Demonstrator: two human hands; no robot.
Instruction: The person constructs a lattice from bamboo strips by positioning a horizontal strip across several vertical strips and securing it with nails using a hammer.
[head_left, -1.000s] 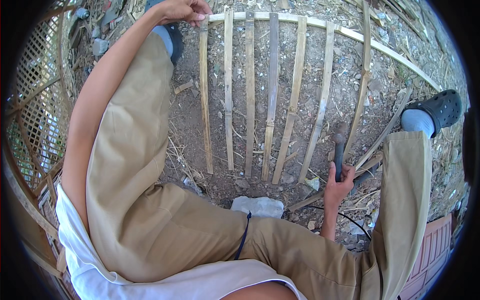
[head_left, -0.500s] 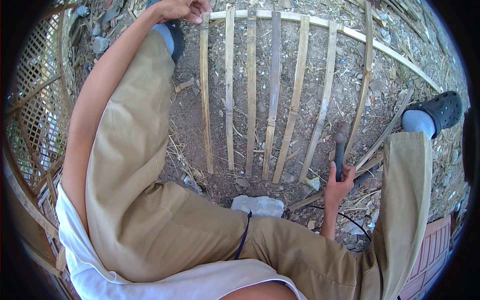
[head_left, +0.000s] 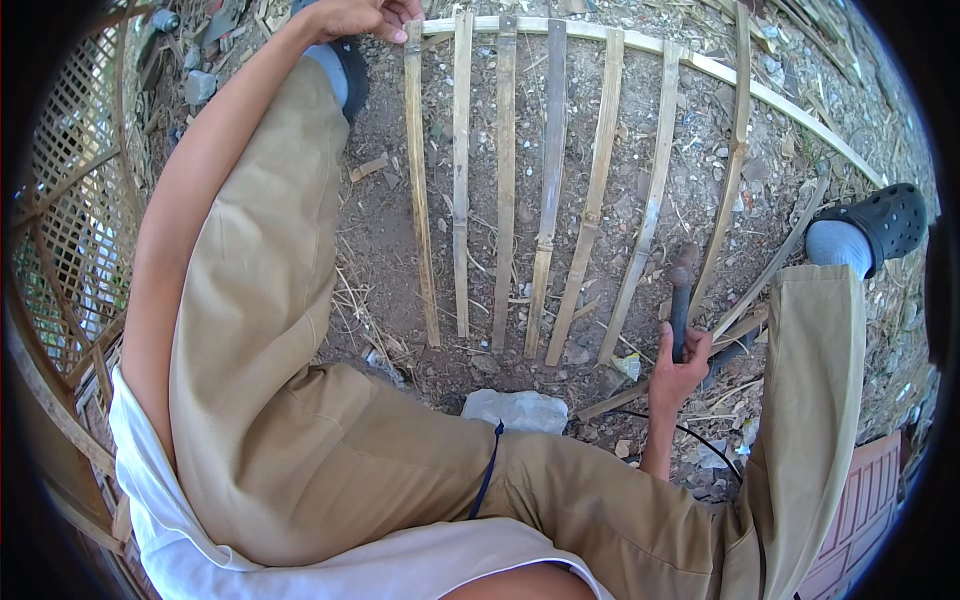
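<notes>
At the far left, my left hand (head_left: pixel 368 18) is closed in a pinch at the top end of the leftmost bamboo slat (head_left: pixel 420 190), where it meets a long pale cross strip (head_left: pixel 640 42). Several more slats, such as a greyish one (head_left: pixel 551 140), lie side by side from that strip toward me, their near ends loose on the ground. My right hand (head_left: pixel 680 378) is wrapped round the dark handle of a hammer (head_left: pixel 680 315), its rusty head pointing away from me, right of the slats' near ends.
A whitish stone block (head_left: pixel 515 411) lies close before my legs. Shoes (head_left: pixel 885 225) flank the slats on both sides. A lattice panel (head_left: pixel 85 190) stands at left and a reddish plastic panel (head_left: pixel 862 510) at lower right. Rubble and wood scraps cover the ground; a black cable (head_left: pixel 715 450) runs near my right wrist.
The leftmost slat's near end has swung slightly right, and its top has shifted a little right with my left hand. The right hand and hammer stay nearly still.
</notes>
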